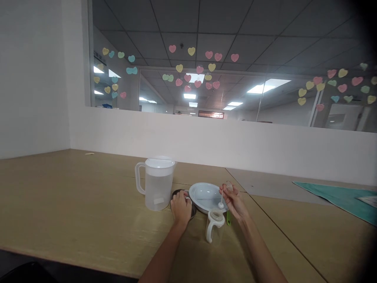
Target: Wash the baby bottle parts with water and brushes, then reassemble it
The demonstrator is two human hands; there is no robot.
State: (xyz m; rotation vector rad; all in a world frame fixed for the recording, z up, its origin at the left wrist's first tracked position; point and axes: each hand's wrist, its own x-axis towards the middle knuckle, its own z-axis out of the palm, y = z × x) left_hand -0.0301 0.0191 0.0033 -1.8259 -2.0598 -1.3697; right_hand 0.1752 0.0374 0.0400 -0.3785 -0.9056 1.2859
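Note:
My left hand (181, 206) is closed, its fingers curled over a dark round piece (193, 212) on the table. Whether that piece is a dish or a lid I cannot tell, as the hand covers much of it. Raised over the right side of a white plate (203, 196), my right hand (235, 202) pinches a thin stem (222, 199) with a clear top and a white rounded lower end. Just in front of the plate stands a clear jar (216, 227) with a white rim and handle, its top uncovered. A green handle (228, 218) shows beside the jar, partly hidden.
A translucent lidded pitcher (159, 186) stands left of my left hand, its handle pointing left. A teal cloth (341, 198) lies at the far right. One small flat scrap (89, 153) is at the back left. A wall with a window (206, 94) rises behind the table (88, 220).

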